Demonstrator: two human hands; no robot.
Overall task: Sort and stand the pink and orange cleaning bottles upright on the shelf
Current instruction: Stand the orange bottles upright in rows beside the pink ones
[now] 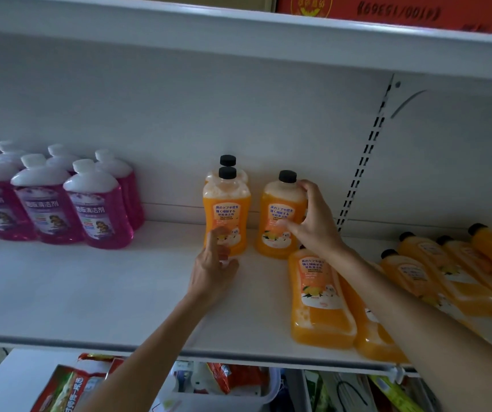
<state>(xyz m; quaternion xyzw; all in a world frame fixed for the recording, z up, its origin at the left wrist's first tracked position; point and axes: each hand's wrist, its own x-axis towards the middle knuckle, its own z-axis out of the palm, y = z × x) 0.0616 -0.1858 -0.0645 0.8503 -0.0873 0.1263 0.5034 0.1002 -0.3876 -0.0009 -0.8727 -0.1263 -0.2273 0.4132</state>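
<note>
From the head camera, the right hand (313,224) wraps thumb and fingers round an upright orange bottle (279,215) near the back of the shelf (90,292), just right of 2 standing orange bottles (227,209). The left hand (213,263) is blurred, fingers loosely spread in front of those 2, holding nothing; whether it touches them is unclear. The nearest lying orange bottle (319,295) sits just under the right wrist, cap pointing toward the back wall, so the right hand is nearer. Pink bottles (96,209) stand well to the left.
</note>
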